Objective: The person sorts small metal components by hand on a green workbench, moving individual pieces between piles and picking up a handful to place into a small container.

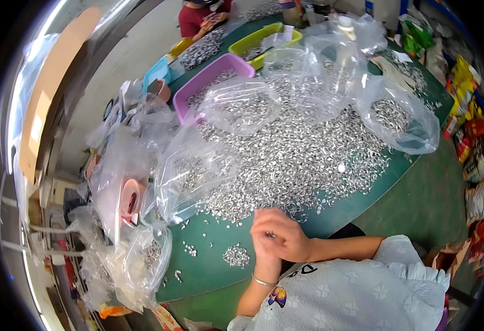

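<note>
My left hand (266, 258), with a bangle on its wrist, comes up from the lower edge and is cupped under my right hand. My right hand (291, 240) crosses over it with bent fingers, and the two touch. A few small metal pieces (270, 235) show in the hollow between them; the right fingertips are partly hidden. Just beyond the hands spreads a large heap of small, curved silvery metal pieces (286, 160). A small separate pile of pieces (236, 255) lies on the green table (211, 276) left of my hands.
Clear plastic bags (189, 182) with metal pieces lie around the heap. A purple basin (184, 91) and a yellow-green basin (242, 45) stand at the far side. A person in red (192, 22) sits across the table. Colourful packets (463, 83) line the right side.
</note>
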### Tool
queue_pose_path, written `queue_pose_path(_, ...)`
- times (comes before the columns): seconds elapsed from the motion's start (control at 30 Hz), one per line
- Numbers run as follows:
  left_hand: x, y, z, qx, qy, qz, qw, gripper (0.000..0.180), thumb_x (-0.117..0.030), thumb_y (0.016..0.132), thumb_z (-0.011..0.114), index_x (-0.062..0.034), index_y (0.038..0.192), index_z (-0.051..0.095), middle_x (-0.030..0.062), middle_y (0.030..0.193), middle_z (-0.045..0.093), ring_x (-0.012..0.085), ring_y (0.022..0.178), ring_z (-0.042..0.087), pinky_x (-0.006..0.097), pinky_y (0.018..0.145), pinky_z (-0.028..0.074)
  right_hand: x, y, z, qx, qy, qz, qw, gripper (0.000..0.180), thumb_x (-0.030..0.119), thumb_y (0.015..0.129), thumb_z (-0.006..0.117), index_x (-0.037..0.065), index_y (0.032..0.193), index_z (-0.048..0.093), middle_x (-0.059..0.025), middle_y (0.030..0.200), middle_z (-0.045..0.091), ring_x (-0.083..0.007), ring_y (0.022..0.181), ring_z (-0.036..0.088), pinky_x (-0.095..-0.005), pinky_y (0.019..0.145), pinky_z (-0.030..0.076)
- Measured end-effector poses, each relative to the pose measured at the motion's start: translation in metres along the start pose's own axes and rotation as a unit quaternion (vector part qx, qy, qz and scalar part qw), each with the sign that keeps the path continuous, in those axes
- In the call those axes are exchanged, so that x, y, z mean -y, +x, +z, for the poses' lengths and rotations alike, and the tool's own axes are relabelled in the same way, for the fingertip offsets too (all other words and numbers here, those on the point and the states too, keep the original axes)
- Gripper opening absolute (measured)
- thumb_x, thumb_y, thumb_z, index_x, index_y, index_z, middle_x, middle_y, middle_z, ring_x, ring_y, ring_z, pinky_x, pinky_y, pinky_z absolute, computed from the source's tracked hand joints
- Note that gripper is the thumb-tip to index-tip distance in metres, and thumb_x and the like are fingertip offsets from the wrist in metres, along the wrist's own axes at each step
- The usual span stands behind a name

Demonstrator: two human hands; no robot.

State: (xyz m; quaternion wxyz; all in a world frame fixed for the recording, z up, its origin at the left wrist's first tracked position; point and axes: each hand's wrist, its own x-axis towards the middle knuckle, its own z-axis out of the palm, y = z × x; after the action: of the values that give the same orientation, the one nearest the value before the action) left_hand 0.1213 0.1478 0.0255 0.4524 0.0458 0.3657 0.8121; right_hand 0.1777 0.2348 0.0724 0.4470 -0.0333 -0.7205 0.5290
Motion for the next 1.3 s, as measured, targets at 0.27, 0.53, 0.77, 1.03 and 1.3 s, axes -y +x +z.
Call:
queue_pose_path(0.27,-0.018,0.044,0.030,-0.131,-0.365,-0.149,0.910,0.012,-0.016,0.098,0.053,-0.0061,0.091,0.051,0.0009,0.080,0.055,0.0090,0.070,0.052,0.021,0.061,0.045,-0.020,-0.002,-0.022,-0.186,0.297,0.300,0.887,0.027,0.013,0.098,0.050,0.002,0.123,0.048,-0.0072,0.114,0.055,-0.0143,0.112,0.050,-0.0297,0.100,0.037)
queue_pose_path(0.53,-0.013,0.043,0.024,-0.090,-0.387,-0.184,0.899,0.024,-0.022,0.097,0.054,-0.0099,0.078,0.046,-0.0021,0.068,0.041,0.0076,0.056,0.037,0.021,0.048,0.033,-0.028,-0.013,-0.025,-0.189,0.302,0.338,0.871,0.020,0.010,0.097,0.051,0.001,0.115,0.053,-0.0076,0.110,0.058,-0.0145,0.107,0.055,-0.0298,0.093,0.043)
queue_pose_path(0.77,-0.044,0.026,0.015,-0.138,-0.367,-0.072,0.917,0.025,-0.024,0.099,0.053,-0.0116,0.078,0.048,-0.0037,0.065,0.037,0.0069,0.051,0.033,0.022,0.042,0.024,-0.036,-0.034,-0.044,-0.072,0.233,0.347,0.906,0.018,0.000,0.095,0.051,-0.002,0.112,0.056,-0.0068,0.098,0.062,-0.0133,0.093,0.058,-0.0270,0.086,0.045)
queue_pose_path(1.03,-0.044,0.002,-0.023,-0.162,-0.390,-0.026,0.906,0.022,-0.027,0.099,0.053,-0.0117,0.084,0.052,-0.0007,0.068,0.042,0.0087,0.052,0.035,0.023,0.042,0.026,-0.040,-0.042,-0.045,-0.005,0.212,0.368,0.905,0.012,0.002,0.095,0.051,-0.002,0.103,0.059,-0.0054,0.088,0.061,-0.0120,0.082,0.058,-0.0257,0.077,0.046)
queue_pose_path(1.3,-0.033,-0.001,-0.028,-0.209,-0.343,-0.075,0.913,0.024,-0.022,0.100,0.046,-0.0030,0.106,0.058,0.0077,0.085,0.057,0.0167,0.071,0.054,0.027,0.060,0.049,-0.040,-0.046,-0.038,0.004,0.254,0.395,0.883,0.012,0.004,0.096,0.051,-0.001,0.103,0.060,-0.0055,0.089,0.062,-0.0116,0.079,0.058,-0.0249,0.072,0.046)
